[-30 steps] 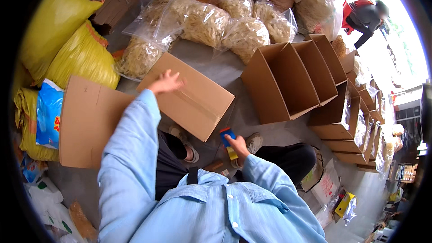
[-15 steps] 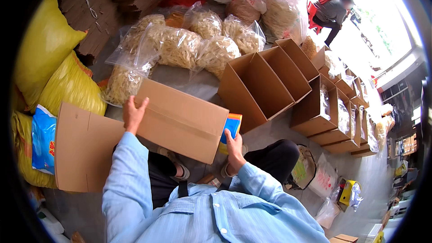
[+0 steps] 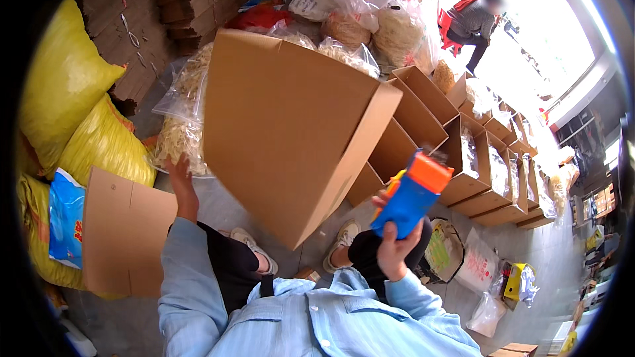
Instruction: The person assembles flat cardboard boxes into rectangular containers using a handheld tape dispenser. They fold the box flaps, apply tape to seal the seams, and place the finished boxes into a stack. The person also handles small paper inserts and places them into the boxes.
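Note:
A large brown cardboard box point(image 3: 284, 119) stands turned in front of me, over the floor between my feet. It shows a broad face and a narrow side with a taped seam. My left hand point(image 3: 183, 188) is beside the box's left edge, apart from it, fingers spread and holding nothing. In my right hand point(image 3: 397, 244), to the right of the box, is a blue-and-orange tape dispenser point(image 3: 407, 201), slightly blurred and tilted up to the right. My right fingers wrap round its blue body.
Open cardboard boxes point(image 3: 423, 112) run in rows to the right, several holding filled plastic bags. Clear bags of pale dried food point(image 3: 178, 135) lie behind the box. At left are yellow sacks point(image 3: 99, 139), a blue packet point(image 3: 66, 218) and a flat cardboard piece point(image 3: 126, 238). A person point(image 3: 473, 26) sits outside.
The box has turned from lying across both hands to standing up farther off. My left hand has come off it. The tape dispenser has swung right and up in my right hand.

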`<state>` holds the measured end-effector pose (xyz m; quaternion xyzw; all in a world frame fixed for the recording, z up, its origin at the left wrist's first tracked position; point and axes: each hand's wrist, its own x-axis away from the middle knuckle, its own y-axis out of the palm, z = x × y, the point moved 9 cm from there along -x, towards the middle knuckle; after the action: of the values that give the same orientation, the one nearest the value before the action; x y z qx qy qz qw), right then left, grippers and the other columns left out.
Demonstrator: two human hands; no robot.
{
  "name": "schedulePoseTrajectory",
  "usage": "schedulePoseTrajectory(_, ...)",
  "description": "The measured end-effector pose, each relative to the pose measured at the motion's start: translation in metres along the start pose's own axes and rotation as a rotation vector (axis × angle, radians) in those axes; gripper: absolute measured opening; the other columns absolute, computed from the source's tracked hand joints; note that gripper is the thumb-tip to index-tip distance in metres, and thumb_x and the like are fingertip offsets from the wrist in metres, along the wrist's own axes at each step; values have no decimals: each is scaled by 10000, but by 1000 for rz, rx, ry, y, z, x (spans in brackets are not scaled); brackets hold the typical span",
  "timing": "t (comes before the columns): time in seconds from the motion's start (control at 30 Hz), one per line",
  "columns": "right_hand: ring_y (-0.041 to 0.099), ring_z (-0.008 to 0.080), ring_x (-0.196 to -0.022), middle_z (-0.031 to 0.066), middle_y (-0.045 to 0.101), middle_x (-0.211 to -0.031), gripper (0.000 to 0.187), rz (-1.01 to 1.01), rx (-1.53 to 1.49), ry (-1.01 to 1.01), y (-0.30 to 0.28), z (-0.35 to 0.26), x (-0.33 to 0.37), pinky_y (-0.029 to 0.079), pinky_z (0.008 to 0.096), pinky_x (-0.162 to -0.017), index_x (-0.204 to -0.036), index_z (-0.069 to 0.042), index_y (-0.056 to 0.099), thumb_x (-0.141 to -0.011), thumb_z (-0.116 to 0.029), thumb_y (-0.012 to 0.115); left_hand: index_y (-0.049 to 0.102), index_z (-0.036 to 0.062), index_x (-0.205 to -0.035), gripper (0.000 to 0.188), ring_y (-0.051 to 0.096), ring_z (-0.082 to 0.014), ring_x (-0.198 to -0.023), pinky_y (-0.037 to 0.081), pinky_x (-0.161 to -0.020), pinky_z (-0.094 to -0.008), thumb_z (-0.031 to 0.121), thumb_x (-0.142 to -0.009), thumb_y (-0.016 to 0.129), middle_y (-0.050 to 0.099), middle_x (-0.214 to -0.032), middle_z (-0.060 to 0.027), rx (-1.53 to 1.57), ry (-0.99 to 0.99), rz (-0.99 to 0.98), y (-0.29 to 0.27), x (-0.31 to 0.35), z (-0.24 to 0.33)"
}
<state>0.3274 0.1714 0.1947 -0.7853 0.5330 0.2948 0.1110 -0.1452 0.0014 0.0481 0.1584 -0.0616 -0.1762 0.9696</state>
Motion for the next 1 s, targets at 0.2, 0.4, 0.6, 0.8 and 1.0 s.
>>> schedulePoseTrajectory(0.2,589,259,-998,198,517,-1184,450,254,239,-9,-80,20,-24,491,362,-826,-1255,-14,330,-895,-172,549,-14,62,-1430,856,293,-217,-1299,204,-1050,-428,476,-878,492,289,-1432,-106,-264,-505,-528,94,82,-101)
schedulePoseTrajectory(0.4,632,209,-860,158,615,-1026,303,274,540,91,-135,66,-21,498,278,-748,-1132,12,418,-907,-156,531,165,11,-1396,910,467,-281,-1185,405,-956,-353,135,-702,740,423,-1331,-181,-601,86,-563,168,119,-133)
schedulePoseTrajectory(0.6,638,183,-802,154,635,-962,278,403,341,155,-137,78,-24,512,266,-705,-1099,14,435,-908,-165,529,495,-43,-1145,519,513,-315,-1049,380,-916,-432,109,-689,693,556,-1084,-196,-968,526,-50,128,68,-145)
schedulePoseTrajectory(0.8,642,183,-774,150,645,-922,268,449,370,252,-149,85,-21,513,269,-695,-1069,5,447,-905,-184,541,508,-29,-948,255,618,-261,-712,516,-507,-390,-2,-695,528,579,-829,-138,-674,-408,-560,176,110,-201)
schedulePoseTrajectory(1.0,644,197,-766,161,643,-922,256,416,363,248,-134,92,-31,515,272,-682,-1057,5,449,-903,-178,540,465,-10,-841,200,502,-179,-592,422,-476,-340,85,-711,583,490,-714,-96,-484,-362,-555,230,131,-220)
